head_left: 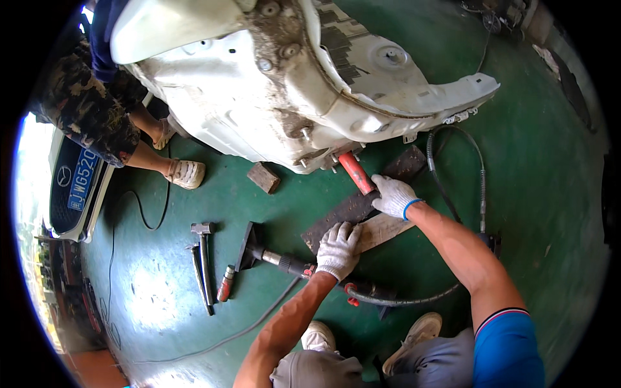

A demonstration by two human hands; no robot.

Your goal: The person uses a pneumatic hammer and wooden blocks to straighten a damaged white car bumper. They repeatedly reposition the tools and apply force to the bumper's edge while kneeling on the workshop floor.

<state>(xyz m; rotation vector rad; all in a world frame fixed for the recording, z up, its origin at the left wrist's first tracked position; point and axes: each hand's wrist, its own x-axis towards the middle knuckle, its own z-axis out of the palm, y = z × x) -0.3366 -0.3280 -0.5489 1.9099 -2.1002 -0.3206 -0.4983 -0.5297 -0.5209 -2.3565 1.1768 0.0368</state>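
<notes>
My right hand (pixel 393 196), in a white knit glove with a blue cuff, closes at the near end of a red cylinder (pixel 356 172). The cylinder's far end meets the lower edge of a white car body section (pixel 272 103). My left hand (pixel 337 251), gloved too, has its fingers curled over the near end of a dark, worn wooden board (pixel 336 223). A paler plank (pixel 381 231) lies against that board. Beside and beneath my left wrist is a hydraulic ram (pixel 284 262) with a flat black foot; its far parts are partly covered by my hand.
Left of the ram lie two hammers (pixel 203 265) and a red-and-silver tool piece (pixel 226 283). A wooden block (pixel 263 177) sits near the body section. Hoses (pixel 414 302) and cables cross the green floor. Another person's foot (pixel 186 173) stands at left, near a car front (pixel 81 181).
</notes>
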